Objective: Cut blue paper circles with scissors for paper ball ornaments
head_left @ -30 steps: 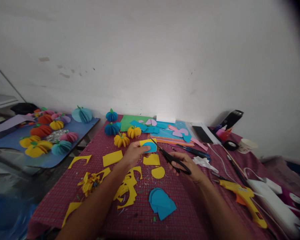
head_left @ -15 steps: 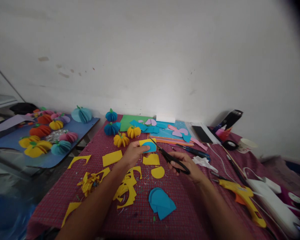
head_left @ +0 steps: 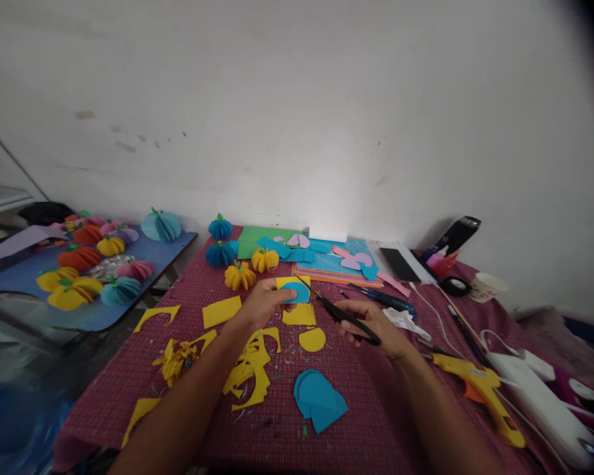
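Observation:
Pinched in my left hand (head_left: 267, 302) are a blue rounded paper piece (head_left: 296, 292) and a yellow paper sheet (head_left: 299, 280) behind it. My right hand (head_left: 369, 326) grips black-handled scissors (head_left: 346, 318), whose blades reach up and left to the right edge of the papers. Below the hands lie a yellow paper rectangle (head_left: 299, 315) and a rounded yellow cutout (head_left: 312, 340). A small pile of blue rounded papers (head_left: 319, 399) rests nearer to me. Yellow offcuts (head_left: 250, 376) are spread beneath and beside my left forearm.
Yellow paper pumpkins (head_left: 240, 276) and blue ones (head_left: 220, 254) stand at the back. More paper pumpkins cover a blue table (head_left: 86, 313) on the left. At right are a yellow glue gun (head_left: 480, 389), a white power strip (head_left: 539, 409), a phone (head_left: 400, 265) and a paper cup (head_left: 488, 287).
The scissor handles and my right hand have shifted slightly to the right, and the blades look closer together. My left hand keeps its hold on the papers.

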`<act>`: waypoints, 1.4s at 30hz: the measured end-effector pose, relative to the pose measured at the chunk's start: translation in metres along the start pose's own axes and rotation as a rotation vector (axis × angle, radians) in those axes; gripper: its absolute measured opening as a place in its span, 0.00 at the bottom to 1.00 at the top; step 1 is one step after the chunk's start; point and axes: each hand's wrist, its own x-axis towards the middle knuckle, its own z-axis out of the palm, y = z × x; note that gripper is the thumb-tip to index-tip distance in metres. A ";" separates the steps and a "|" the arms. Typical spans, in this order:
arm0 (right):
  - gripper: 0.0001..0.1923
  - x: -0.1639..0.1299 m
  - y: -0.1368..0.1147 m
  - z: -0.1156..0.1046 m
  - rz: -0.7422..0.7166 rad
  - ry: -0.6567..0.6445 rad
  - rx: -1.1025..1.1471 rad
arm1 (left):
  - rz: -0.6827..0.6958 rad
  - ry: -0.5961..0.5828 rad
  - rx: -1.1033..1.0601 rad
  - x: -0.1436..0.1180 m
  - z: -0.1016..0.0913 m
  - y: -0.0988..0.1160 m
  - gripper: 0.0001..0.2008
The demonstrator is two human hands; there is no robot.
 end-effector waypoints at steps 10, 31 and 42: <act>0.19 0.001 0.003 0.004 -0.015 0.000 0.052 | 0.008 -0.025 0.034 0.002 -0.001 -0.006 0.14; 0.22 -0.003 0.000 -0.006 0.038 -0.026 0.003 | 0.001 -0.034 0.087 0.002 -0.005 -0.008 0.16; 0.23 -0.003 0.001 -0.005 0.029 -0.037 0.024 | -0.019 -0.101 0.148 0.002 -0.004 -0.007 0.13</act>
